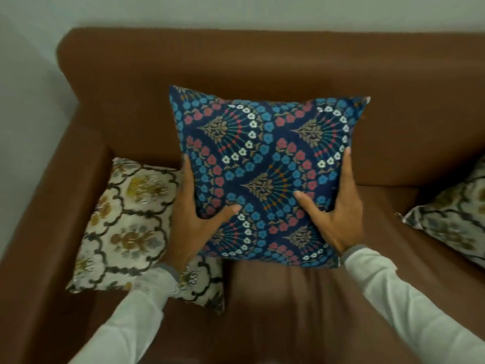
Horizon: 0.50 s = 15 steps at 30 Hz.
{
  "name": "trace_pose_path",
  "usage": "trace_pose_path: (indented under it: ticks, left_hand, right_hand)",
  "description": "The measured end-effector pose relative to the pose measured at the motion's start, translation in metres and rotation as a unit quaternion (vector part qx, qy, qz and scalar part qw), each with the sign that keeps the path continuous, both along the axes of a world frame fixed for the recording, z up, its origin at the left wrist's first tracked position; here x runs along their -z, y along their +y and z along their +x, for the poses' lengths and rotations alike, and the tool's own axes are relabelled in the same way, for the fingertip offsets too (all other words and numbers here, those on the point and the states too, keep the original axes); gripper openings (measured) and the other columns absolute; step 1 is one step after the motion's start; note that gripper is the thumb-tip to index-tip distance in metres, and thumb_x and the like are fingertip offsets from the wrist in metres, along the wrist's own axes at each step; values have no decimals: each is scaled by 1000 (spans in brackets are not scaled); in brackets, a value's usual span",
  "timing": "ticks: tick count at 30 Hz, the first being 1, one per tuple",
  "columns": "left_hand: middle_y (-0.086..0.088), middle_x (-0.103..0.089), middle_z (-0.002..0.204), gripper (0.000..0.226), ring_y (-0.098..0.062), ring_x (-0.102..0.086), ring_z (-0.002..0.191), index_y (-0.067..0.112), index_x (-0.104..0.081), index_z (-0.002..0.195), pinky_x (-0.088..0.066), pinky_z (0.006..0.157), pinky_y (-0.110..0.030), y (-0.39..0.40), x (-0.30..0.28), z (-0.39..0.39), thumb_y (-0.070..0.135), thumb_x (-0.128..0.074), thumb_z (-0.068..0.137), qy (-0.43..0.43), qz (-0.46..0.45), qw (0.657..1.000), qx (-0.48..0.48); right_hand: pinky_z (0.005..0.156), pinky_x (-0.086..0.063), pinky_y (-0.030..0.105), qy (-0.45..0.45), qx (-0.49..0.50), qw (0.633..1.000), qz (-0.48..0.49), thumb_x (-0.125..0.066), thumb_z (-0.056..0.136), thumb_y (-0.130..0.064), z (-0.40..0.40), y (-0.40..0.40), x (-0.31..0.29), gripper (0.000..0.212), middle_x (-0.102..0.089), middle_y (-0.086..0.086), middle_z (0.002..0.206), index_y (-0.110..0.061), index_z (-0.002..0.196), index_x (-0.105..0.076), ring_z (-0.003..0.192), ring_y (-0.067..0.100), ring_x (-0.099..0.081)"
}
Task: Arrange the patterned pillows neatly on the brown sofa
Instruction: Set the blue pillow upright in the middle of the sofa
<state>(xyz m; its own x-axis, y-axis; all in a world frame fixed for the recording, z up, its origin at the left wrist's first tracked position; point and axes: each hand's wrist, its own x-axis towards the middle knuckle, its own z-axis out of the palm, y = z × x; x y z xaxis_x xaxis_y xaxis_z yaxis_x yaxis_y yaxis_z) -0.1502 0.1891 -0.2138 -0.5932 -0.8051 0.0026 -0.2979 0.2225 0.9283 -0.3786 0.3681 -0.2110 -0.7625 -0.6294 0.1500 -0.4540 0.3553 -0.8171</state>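
Observation:
A dark blue pillow (265, 164) with blue, pink and white flowers stands upright in the middle of the brown sofa (262, 61), in front of its backrest. My left hand (194, 219) grips its lower left edge, thumb on the front. My right hand (333, 214) grips its lower right edge the same way. A cream pillow (126, 224) with dark scrolls and gold flowers lies flat on the seat to the left, partly under my left wrist. A second cream pillow (454, 216) lies at the right edge, cut off by the frame.
The left armrest (52, 206) runs along the cream pillow. Bare seat cushion (288, 306) lies below the blue pillow. A pale wall (236, 11) stands behind the sofa.

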Motion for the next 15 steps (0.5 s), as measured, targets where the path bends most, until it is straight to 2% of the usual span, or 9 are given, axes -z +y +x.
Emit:
trace_pose_path:
  ticks: [1, 2, 3, 4, 5, 7, 9, 13, 15]
  left_hand:
    - [15, -24, 179, 132, -12, -30, 164, 43, -2, 174, -40, 127, -56, 12, 9, -23, 73, -85, 76, 0, -3, 1000, 17]
    - [15, -22, 180, 135, -10, -28, 164, 40, 1, 174, -38, 129, -54, 24, 18, -45, 74, -85, 75, -2, -3, 1000, 31]
    - [12, -22, 180, 137, -10, -28, 164, 39, 3, 174, -36, 130, -53, 34, 29, -66, 74, -85, 75, -6, -1, 999, 41]
    - [7, -24, 180, 138, -13, -29, 164, 41, 4, 174, -36, 130, -53, 44, 38, -86, 75, -85, 74, -12, 3, 999, 50]
    - [4, -25, 179, 138, -16, -29, 164, 45, 4, 173, -36, 130, -54, 52, 48, -103, 75, -85, 73, -20, 9, 998, 56]
    - [0, -21, 180, 136, -20, -25, 166, 54, 7, 170, -32, 131, -56, 66, 65, -130, 74, -86, 73, -47, 27, 996, 77]
    - [-2, -18, 180, 134, -22, -21, 167, 58, 10, 167, -29, 132, -57, 77, 78, -145, 73, -85, 74, -72, 34, 992, 93]
    - [-13, -18, 179, 134, -31, -24, 165, 55, 14, 168, -31, 130, -56, 86, 92, -154, 75, -79, 73, -118, 6, 989, 85]
    - [-20, -17, 177, 131, -38, -26, 163, 51, 14, 169, -33, 128, -58, 85, 95, -152, 81, -74, 76, -170, -53, 981, 79]
  right_hand:
    - [122, -34, 25, 21, 7, 1000, 14, -78, 84, -71, -18, 15, -1, 126, -32, -33, 160, -21, 177, -8, 147, 2, -43]
    - [120, -33, 23, 37, 16, 999, 29, -77, 80, -70, -36, 28, 1, 129, -39, -23, 161, -17, 176, -9, 145, 5, -45]
    - [118, -35, 26, 45, 27, 998, 44, -76, 76, -71, -52, 41, 6, 132, -47, -6, 162, -17, 176, -8, 143, 13, -48]
    - [118, -38, 35, 48, 34, 997, 59, -75, 73, -72, -67, 51, 12, 134, -51, 10, 159, -19, 175, -6, 141, 24, -50]
    - [118, -41, 45, 46, 39, 995, 73, -74, 72, -74, -80, 61, 20, 135, -51, 19, 157, -23, 175, -3, 140, 31, -50]
    - [117, -45, 57, 41, 42, 993, 104, -73, 71, -77, -103, 78, 39, 135, -47, 23, 157, -34, 173, 3, 140, 38, -51]
    - [115, -47, 61, 39, 30, 990, 134, -72, 70, -80, -118, 91, 55, 134, -43, 24, 158, -40, 171, 7, 140, 45, -52]
    - [99, -57, 67, 65, -1, 979, 194, -61, 73, -93, -133, 99, 71, 133, -38, 28, 161, -41, 172, 10, 132, 56, -59]
    - [110, -49, 70, 144, 8, 964, 224, -51, 80, -98, -136, 98, 76, 127, -32, 33, 169, -29, 176, -1, 145, 58, -49]
